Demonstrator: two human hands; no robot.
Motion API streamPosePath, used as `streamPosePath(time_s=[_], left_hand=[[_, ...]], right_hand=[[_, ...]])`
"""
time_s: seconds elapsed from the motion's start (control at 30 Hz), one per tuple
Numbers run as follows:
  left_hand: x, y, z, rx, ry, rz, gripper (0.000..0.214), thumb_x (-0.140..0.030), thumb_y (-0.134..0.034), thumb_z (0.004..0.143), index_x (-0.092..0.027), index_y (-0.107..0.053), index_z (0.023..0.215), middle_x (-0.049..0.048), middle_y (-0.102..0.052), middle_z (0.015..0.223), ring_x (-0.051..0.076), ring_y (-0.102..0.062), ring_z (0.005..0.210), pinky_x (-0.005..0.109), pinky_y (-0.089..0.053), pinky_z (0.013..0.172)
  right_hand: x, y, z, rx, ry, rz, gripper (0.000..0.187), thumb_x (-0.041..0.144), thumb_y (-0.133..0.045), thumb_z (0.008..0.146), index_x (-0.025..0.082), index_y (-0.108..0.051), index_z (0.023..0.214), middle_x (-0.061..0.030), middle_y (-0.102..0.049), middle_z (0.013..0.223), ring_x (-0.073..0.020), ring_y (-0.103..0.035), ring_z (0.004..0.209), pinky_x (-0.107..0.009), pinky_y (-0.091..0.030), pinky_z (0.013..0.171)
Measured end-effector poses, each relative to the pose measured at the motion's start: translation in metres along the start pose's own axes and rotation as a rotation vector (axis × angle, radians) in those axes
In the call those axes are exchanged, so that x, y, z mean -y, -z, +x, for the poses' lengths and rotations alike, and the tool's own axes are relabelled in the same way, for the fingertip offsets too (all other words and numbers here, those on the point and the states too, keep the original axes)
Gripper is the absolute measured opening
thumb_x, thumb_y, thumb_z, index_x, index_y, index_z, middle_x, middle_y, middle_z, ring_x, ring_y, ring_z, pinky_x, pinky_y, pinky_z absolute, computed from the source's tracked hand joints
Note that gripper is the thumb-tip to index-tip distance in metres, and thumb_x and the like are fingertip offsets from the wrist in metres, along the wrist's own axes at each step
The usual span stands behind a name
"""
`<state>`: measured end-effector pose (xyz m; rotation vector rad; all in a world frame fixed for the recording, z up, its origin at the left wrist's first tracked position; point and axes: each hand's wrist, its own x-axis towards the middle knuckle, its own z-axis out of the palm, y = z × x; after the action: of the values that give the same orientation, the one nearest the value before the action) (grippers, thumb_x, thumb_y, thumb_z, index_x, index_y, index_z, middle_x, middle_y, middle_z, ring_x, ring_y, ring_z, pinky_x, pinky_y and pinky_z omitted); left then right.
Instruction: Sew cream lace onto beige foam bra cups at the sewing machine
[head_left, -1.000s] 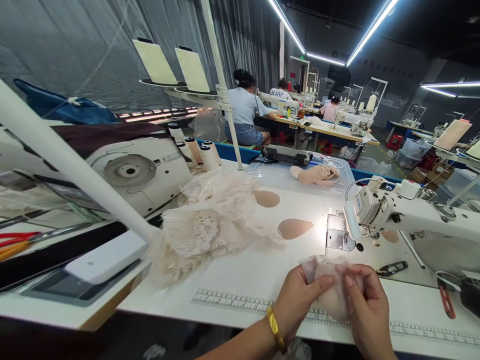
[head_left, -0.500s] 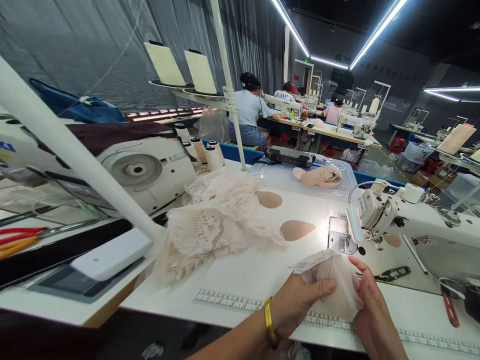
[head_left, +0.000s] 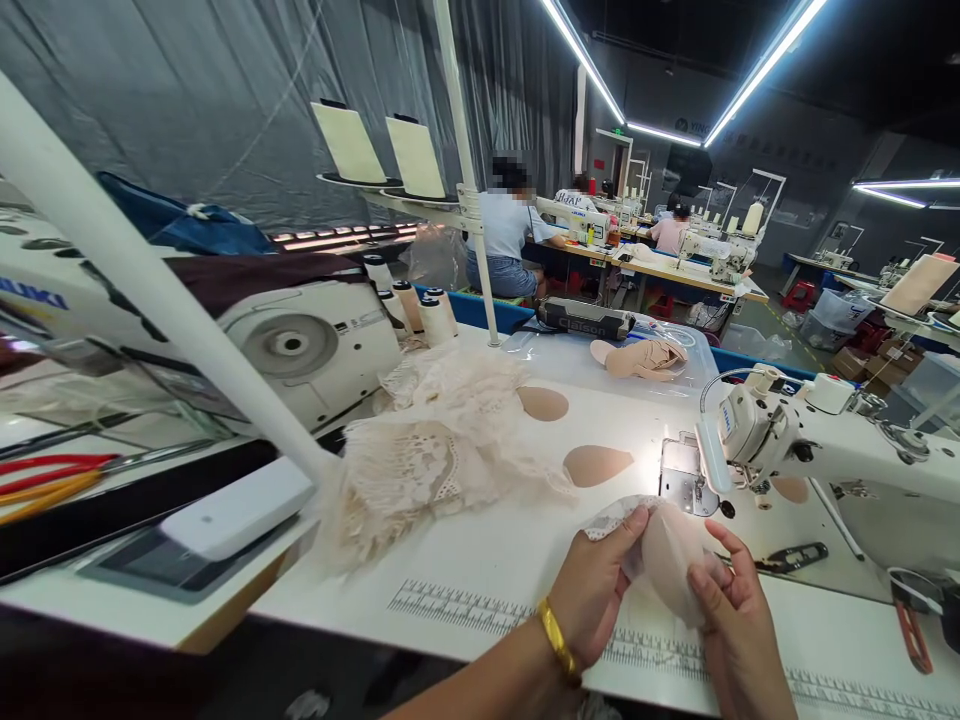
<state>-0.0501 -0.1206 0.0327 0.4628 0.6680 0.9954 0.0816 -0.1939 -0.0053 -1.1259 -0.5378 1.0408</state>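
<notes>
Both my hands hold one small piece over the front of the white sewing table (head_left: 495, 545): a beige bra pad wrapped in sheer lace fabric (head_left: 666, 560). My left hand (head_left: 596, 590), with a gold bangle at the wrist, pinches its left edge with thumb and fingers. My right hand (head_left: 739, 625) grips its right side, fingers curled. The piece lies just in front of the sewing machine's needle plate (head_left: 682, 475).
A white sewing machine (head_left: 817, 445) stands at the right. A heap of cream lace (head_left: 420, 455) lies at mid-table, with loose beige pads (head_left: 596, 463) behind. Thread snips (head_left: 787, 555) lie right of my hands. Other people sew at far tables.
The pad and lace have moved up and slightly toward the needle plate. My left thumb has shifted from the front of the piece to its upper left edge. The view has drifted a little.
</notes>
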Motion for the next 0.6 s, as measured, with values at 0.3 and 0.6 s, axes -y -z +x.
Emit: streamPosePath(time_s=[0.3, 0.6], left_hand=[[0.003, -0.004, 0.001, 0.134, 0.142, -0.045, 0.043, -0.041, -0.094, 0.068, -0.012, -0.076, 0.095, 0.0108, -0.078, 0.095, 0.025, -0.073, 0.089, 0.032, -0.056, 0.080], [-0.035, -0.008, 0.009, 0.422, 0.134, 0.312, 0.038, -0.043, -0.083, 0.079, -0.017, -0.079, 0.107, 0.0116, -0.077, 0.105, 0.028, -0.070, 0.098, 0.037, -0.055, 0.085]], right_hand=[[0.001, -0.004, -0.001, -0.024, 0.006, 0.001, 0.081, 0.046, -0.091, 0.073, 0.029, -0.048, 0.140, -0.0009, -0.075, 0.093, -0.0227, -0.071, 0.087, -0.034, -0.056, 0.079], [0.010, 0.040, 0.012, 0.241, 0.162, -0.339, 0.080, 0.037, -0.084, 0.082, 0.031, -0.045, 0.151, 0.0011, -0.070, 0.080, -0.0209, -0.068, 0.076, -0.033, -0.054, 0.072]])
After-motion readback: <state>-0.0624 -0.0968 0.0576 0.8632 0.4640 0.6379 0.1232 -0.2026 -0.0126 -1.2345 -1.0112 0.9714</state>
